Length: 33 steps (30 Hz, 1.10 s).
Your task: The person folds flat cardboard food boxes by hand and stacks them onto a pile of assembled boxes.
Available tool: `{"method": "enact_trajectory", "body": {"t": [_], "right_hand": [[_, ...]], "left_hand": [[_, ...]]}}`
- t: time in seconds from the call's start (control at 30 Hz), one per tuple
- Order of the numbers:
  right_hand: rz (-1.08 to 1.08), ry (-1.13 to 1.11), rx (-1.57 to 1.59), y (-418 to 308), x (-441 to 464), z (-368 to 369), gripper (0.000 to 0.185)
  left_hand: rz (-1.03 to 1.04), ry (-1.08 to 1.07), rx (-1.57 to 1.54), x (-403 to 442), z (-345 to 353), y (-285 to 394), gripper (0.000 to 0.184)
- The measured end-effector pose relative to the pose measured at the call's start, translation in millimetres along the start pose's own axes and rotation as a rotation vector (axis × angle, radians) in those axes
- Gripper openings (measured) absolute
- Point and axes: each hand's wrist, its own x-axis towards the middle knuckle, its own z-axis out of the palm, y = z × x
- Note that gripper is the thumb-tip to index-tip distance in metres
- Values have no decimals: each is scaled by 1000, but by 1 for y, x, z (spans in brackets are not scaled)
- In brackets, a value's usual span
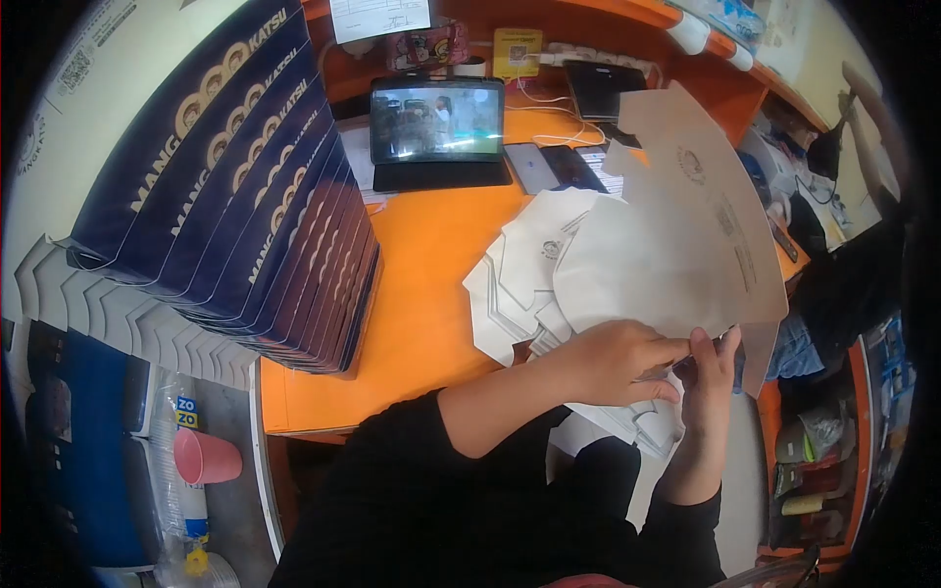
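Note:
A large flat-cut cardboard box blank (637, 260), with a pale inside and a printed brown side, stands part folded in front of me. At its lower near edge my left hand (632, 365) reaches across, fingers bent around the edge and the thumb below. My right hand (711, 367) comes up from below and grips the same edge close to the left fingertips. The fingers partly hide the flap between them. Behind and under this blank lie several more pale box blanks (505, 294) in a loose pile.
A tall stack of nested dark blue printed boxes (265, 196) rises on the left of the orange table (421, 265). At the back are a tablet (436, 122) and phones (559, 169). A pink cup (207, 456) is low left; shelves (814, 441) stand right.

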Motion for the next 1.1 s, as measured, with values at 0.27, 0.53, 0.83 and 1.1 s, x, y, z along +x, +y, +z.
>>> {"method": "enact_trajectory", "body": {"t": [0.27,0.53,0.83,1.1], "right_hand": [[-314,-95,-144,-3,23,-72,73],[-518,5,-377,4,28,-86,73],[-454,78,-1,25,24,-69,73],[-446,109,44,51,21,-66,76]], "left_hand": [[91,822,652,-2,-62,-5,43],[116,916,613,-3,-67,-10,54],[-260,759,197,-2,-51,-3,16],[-548,479,-20,3,-31,-16,30]]}}
